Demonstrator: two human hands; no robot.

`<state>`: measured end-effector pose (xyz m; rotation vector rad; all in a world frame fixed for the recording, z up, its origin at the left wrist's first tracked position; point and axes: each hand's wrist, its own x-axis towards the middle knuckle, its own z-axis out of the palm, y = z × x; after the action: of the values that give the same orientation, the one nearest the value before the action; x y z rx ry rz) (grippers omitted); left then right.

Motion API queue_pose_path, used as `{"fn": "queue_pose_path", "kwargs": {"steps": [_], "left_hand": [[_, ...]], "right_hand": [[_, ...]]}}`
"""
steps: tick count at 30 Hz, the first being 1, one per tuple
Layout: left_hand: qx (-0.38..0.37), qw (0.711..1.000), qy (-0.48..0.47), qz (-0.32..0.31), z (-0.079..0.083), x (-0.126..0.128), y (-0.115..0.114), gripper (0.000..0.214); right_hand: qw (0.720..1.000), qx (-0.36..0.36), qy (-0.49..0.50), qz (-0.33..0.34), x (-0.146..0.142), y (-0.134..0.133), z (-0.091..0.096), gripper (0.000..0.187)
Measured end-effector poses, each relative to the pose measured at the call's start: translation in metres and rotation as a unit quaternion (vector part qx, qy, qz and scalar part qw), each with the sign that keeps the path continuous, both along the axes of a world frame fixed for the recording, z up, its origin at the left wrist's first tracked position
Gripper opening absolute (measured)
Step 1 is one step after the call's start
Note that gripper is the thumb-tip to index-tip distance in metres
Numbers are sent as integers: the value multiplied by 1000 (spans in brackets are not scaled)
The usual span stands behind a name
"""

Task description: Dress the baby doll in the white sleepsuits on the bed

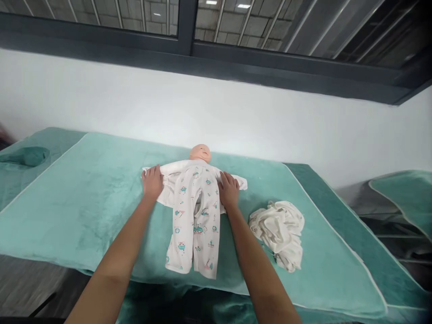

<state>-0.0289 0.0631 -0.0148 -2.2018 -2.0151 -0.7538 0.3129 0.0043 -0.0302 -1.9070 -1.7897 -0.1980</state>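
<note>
A baby doll (201,153) lies on its back with its head by the wall. Its body is covered by a white baby shirt (167,195) with the sleeves spread to both sides. Over the shirt lie white baby pants (182,225) printed with green and pink pictures, legs pointing toward me. My left hand (152,182) curls its fingers over the left-side sleeve close to the cuff. On the other side my right hand (229,191) rests on the sleeve near the shoulder, fingers slightly apart. Fabric under both palms is hidden.
A crumpled heap of white cloth (278,231) lies right of my right forearm. The bed has a green plush cover (101,202) with white piping. A white wall (202,112) runs behind it below a dark window frame (216,63). Another green surface (408,193) stands at far right.
</note>
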Motion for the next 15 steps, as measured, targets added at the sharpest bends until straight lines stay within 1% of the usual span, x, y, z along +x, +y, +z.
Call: {"fn": "queue_pose_path", "kwargs": {"steps": [2,4,6,8,9,10,12,13,14,15], "left_hand": [[-3,1000,-7,-1,0,-1,0,53],[2,1000,-15,-8,4,-1,-2,55],[22,999,-29,-23,13,5,-5,56],[48,996,-50,-56,30,22,-9,55],[57,993,-58,-82,41,36,-12,52],[60,988,-60,-126,52,53,-14,48],[56,971,-44,-227,72,97,-18,41],[43,960,-15,-278,80,121,-20,37],[21,950,21,-312,87,145,-20,32],[-9,942,57,-332,91,168,-20,27]], "right_hand": [[1000,9,1,-5,-1,0,-2,49],[1000,23,6,-10,-3,2,-1,48],[999,41,15,-25,-4,3,1,46],[997,56,25,-44,-5,4,1,45],[997,59,29,-49,-5,4,1,46],[996,58,34,-52,-6,4,0,48],[996,48,41,-58,-7,4,-1,54],[996,44,43,-63,-7,4,-1,54],[996,41,42,-69,-7,4,-1,54],[995,42,41,-75,-7,4,-2,52]]}}
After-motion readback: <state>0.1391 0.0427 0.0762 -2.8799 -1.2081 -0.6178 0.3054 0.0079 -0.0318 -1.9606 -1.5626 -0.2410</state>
